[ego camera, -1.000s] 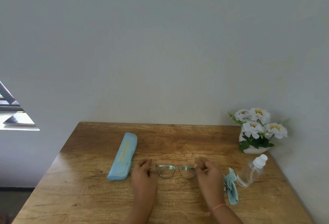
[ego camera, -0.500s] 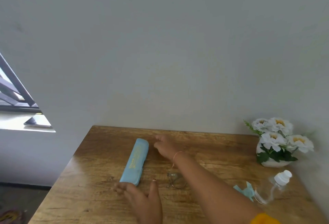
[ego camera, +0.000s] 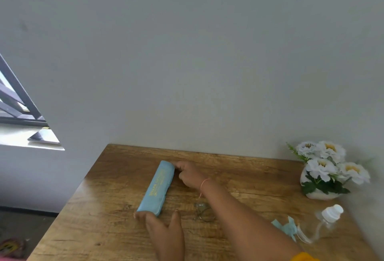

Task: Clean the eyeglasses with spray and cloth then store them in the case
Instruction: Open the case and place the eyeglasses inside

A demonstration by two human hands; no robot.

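Eyeglasses (ego camera: 202,211) are in neither hand; they lie on the wooden table (ego camera: 116,177) just right of the light-blue case (ego camera: 158,188), partly hidden by the right forearm. Fingers of the right hand (ego camera: 188,172) are curled against the case's far end, apparently gripping its edge. Fingers of the left hand (ego camera: 164,229) are extended, thumb spread, bracing the near end.

Step in hand, as judged: opening the case. Hold the near end steady and lift at the far edge; do not slide the case onto the lenses.

Further right lie the cleaning cloth (ego camera: 287,226) and the spray bottle (ego camera: 324,221), on its side. A flower pot (ego camera: 320,195) stands far right.

Count: one pair of eyeglasses, one case, one cloth, one bottle, one pot.
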